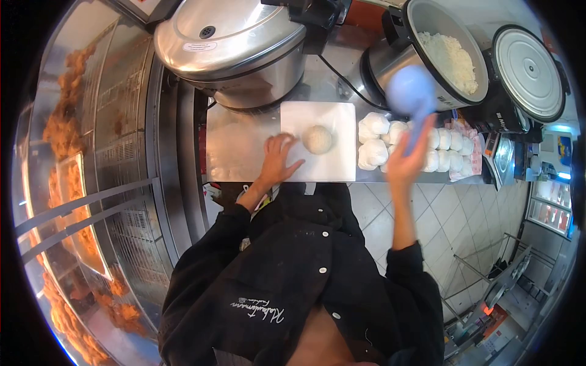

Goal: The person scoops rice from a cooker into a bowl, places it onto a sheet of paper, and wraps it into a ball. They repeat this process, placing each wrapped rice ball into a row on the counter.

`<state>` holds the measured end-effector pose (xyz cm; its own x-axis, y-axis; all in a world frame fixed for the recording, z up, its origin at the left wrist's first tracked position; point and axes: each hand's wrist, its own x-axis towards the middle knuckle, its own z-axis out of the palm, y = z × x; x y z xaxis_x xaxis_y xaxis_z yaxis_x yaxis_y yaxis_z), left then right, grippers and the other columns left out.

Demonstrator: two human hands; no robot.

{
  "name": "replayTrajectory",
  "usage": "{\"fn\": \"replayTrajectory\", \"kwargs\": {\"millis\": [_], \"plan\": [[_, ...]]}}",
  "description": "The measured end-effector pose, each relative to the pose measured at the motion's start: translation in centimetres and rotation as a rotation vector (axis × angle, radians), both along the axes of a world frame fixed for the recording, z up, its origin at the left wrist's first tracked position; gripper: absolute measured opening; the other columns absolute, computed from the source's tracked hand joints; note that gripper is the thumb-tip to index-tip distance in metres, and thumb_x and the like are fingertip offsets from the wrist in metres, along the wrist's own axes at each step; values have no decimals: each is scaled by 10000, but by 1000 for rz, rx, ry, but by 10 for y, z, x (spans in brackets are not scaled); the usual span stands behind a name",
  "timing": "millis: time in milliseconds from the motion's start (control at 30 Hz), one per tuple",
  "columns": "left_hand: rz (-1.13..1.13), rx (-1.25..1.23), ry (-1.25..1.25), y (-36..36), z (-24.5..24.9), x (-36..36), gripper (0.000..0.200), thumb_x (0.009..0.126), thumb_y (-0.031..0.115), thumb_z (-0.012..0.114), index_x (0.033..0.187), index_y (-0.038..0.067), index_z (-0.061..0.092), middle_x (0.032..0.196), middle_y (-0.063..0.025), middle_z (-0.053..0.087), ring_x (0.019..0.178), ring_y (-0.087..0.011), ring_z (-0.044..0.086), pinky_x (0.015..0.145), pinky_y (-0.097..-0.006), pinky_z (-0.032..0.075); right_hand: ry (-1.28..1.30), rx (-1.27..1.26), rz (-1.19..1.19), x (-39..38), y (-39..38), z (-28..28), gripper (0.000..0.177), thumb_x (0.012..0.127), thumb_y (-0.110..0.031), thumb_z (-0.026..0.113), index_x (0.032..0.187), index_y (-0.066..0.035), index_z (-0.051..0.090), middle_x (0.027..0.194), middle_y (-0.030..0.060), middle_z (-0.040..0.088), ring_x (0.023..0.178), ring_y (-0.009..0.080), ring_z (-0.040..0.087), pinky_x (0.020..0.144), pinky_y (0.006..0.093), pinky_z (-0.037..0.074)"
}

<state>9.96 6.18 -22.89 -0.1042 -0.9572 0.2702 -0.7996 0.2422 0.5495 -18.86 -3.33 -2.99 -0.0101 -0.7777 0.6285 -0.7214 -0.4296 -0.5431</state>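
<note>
My right hand (404,163) grips the handle of a blue rice scoop (410,91), smeared by motion, raised between the open rice cooker and the wrapped portions. On a stack of white paper sheets (337,165) sits a rounded mound of rice (317,139). My left hand (279,160) is at the left edge of the paper, its fingers spread, just left of the mound and apart from it. White paper-wrapped bundles (373,154) stand in two rows right of the paper, partly hidden by my right hand. Cooked rice (447,61) fills part of the open cooker (421,13).
A large closed steel rice cooker (238,55) stands behind the left of the steel counter (238,143). A round lid (530,70) hangs open at right. Left is a glass display case with fried food (85,207). A black cable (351,82) crosses behind the paper.
</note>
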Motion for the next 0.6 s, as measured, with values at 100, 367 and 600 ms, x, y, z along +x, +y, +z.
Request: {"fn": "replayTrajectory", "kwargs": {"millis": [100, 367, 600], "plan": [[-361, 86, 85, 14, 2, -7, 489, 805, 320, 835, 1231, 132, 688, 1244, -87, 625, 1241, -302, 524, 1084, -500, 382, 52, -122, -195, -49, -73, 59, 585, 990, -116, 635, 1540, -41, 452, 1436, 246, 563, 1271, 405, 582, 1041, 461, 470], [-407, 149, -61, 17, -8, -25, 214, 845, 274, 774, 1039, 185, 758, 1104, -20, 660, 1156, -256, 568, 1010, -434, 430, 346, -340, -359, -81, -147, 74, 465, 968, -210, 669, 1403, -60, 599, 1174, 177, 632, 1176, 383, 574, 1010, 457, 450], [-232, 380, 82, 0, 17, -33, 126, 905, 199, 724, 942, 88, 771, 957, -88, 752, 946, -301, 692, 880, -415, 521, 232, 383, 630, -5, -12, -71, 464, 849, -141, 777, 1286, -74, 633, 1092, 135, 645, 1131, 343, 602, 984, 443, 469]]}}
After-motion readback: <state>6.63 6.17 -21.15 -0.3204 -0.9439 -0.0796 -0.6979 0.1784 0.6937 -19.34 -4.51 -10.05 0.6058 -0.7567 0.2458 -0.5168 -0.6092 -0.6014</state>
